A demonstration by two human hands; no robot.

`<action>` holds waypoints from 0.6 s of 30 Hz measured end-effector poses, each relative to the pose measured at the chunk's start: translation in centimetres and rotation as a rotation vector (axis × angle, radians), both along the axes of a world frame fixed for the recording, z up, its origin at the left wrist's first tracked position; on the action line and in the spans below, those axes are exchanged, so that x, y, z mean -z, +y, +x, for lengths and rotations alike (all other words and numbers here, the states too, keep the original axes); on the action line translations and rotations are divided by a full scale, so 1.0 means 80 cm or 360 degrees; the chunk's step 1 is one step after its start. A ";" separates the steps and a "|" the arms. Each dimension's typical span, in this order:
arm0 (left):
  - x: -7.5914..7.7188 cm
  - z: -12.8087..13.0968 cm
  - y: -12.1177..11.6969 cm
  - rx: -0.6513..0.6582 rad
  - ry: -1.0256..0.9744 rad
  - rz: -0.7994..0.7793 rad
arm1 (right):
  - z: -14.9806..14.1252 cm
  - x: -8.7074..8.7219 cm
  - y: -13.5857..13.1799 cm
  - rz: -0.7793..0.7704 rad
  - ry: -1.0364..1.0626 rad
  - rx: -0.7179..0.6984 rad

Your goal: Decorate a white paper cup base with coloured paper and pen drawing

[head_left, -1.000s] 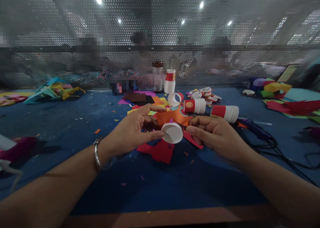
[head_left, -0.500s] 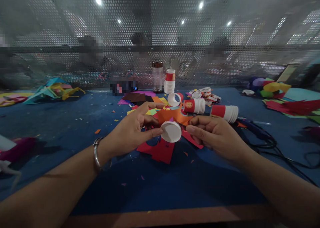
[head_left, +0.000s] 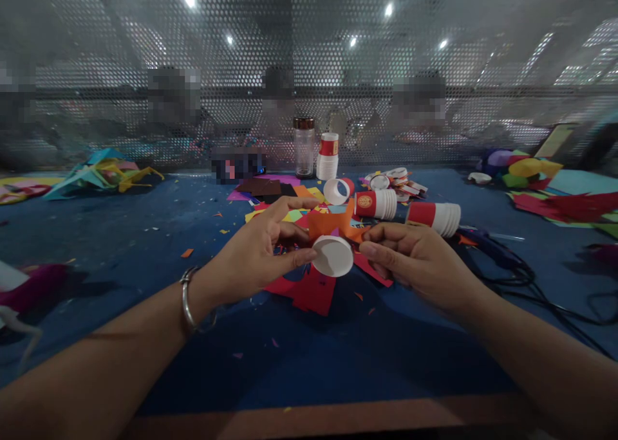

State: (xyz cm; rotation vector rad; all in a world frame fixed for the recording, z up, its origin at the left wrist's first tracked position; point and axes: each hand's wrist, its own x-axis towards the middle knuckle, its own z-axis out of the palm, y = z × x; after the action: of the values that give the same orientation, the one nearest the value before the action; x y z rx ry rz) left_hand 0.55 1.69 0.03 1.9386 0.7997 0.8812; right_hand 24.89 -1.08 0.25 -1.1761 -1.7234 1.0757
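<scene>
White disc [head_left: 333, 256] is btwn L hand [head_left: 248, 253] & R hand [head_left: 415, 260], tilted; L thumb's on its near edge, gripping it, index stretched out above. Orange paper [head_left: 331, 222] stands just behind disc, reaching R fingertips, which are pinched tight, prob. on its edge, tho too dim to be sure. Vs. half a sec ago, disc sits slightly nearer R hand.
</scene>
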 end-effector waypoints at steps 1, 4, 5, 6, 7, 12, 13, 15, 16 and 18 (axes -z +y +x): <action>-0.001 0.000 -0.001 -0.0010 0.0008 -0.0005 | 0.000 0.000 0.000 -0.0002 0.0002 0.0003; -0.005 0.001 -0.004 -0.0068 0.0041 -0.0030 | 0.002 0.001 0.000 -0.0010 0.0021 0.0005; -0.006 0.001 -0.004 -0.0081 0.0050 -0.0043 | 0.002 0.002 0.000 -0.0013 0.0027 0.0002; -0.007 0.002 -0.005 -0.0086 0.0050 -0.0055 | 0.003 0.002 0.000 -0.0015 0.0031 -0.0002; -0.007 0.002 -0.005 -0.0081 0.0041 -0.0067 | 0.003 0.003 0.000 -0.0016 0.0032 -0.0003; -0.005 0.003 -0.002 -0.0028 -0.0009 -0.0095 | 0.003 0.001 0.000 -0.0009 0.0015 -0.0001; -0.003 0.002 -0.001 -0.0025 -0.0026 -0.0089 | 0.003 0.001 0.000 -0.0005 0.0010 0.0002; 0.001 0.001 0.001 -0.0033 -0.0099 -0.0077 | 0.002 0.001 0.000 0.0001 0.0005 0.0011; 0.002 0.001 0.003 -0.0043 -0.0143 -0.0079 | 0.002 0.001 0.000 0.0003 0.0002 0.0015; 0.005 0.000 0.004 -0.0069 -0.0202 -0.0100 | 0.002 0.001 -0.001 0.0006 -0.0004 0.0023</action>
State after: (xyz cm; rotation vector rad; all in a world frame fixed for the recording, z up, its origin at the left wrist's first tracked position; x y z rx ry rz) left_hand 0.51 2.03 -0.40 1.7976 0.7874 0.9835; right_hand 25.02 -1.13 0.20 -1.1860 -1.7157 1.0624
